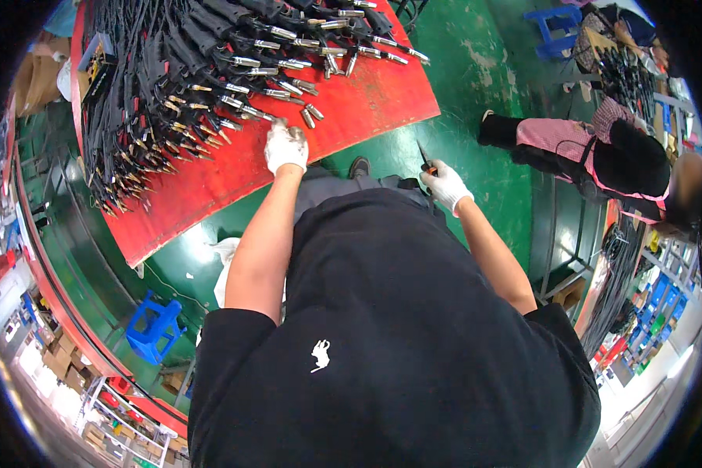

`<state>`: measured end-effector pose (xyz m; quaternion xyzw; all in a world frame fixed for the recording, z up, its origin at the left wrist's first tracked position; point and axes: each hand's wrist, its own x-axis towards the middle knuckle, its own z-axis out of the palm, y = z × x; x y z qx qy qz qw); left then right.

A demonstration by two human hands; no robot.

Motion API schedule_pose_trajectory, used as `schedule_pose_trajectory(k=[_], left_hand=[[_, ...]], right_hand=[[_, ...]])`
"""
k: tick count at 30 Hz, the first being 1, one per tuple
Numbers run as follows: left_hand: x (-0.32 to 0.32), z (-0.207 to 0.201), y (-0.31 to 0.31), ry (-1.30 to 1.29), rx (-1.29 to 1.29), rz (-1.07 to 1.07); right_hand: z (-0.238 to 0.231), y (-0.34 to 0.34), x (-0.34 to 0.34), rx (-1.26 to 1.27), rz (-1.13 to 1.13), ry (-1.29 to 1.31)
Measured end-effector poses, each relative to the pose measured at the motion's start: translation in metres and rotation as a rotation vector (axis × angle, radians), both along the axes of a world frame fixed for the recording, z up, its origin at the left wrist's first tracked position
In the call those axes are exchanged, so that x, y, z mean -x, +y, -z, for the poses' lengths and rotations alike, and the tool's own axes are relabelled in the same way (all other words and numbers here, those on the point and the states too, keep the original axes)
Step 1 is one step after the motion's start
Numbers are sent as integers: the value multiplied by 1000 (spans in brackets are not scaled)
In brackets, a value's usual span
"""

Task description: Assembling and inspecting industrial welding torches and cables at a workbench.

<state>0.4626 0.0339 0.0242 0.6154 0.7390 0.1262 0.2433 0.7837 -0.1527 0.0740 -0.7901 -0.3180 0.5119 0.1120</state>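
Note:
My left hand (286, 147), in a white glove with darkened fingers, is over the red table (351, 127). Its fingers are curled closed beside the silver tip of a cable; whatever they may pinch is hidden. Black cables (187, 54) lie heaped across the tabletop, many ending in silver or brass-coloured metal connectors (279, 93). Two loose silver connectors (312, 115) rest just beyond my left hand. Off the table's right side, my gloved right hand (448, 187) is closed around a slim pointed tool (427, 162) with an orange and black handle, its dark tip angled up and away.
A person in a pink checked apron (554, 134) is at the right, with another person seated farther back. Blue stools (154, 327) stand at lower left and upper right. A long red-edged bench (51, 288) runs along the left; a bench with black cables (612, 273) is at right.

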Motion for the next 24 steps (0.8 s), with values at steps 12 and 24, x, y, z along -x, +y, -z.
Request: schedule_pose_trajectory(k=[12, 24], left_hand=[[-67, -21, 37, 151, 273, -93], [-37, -3, 20, 152, 305, 58]], right_hand=[[-21, 0, -7, 13, 124, 79], [11, -25, -20, 0, -9, 31]])
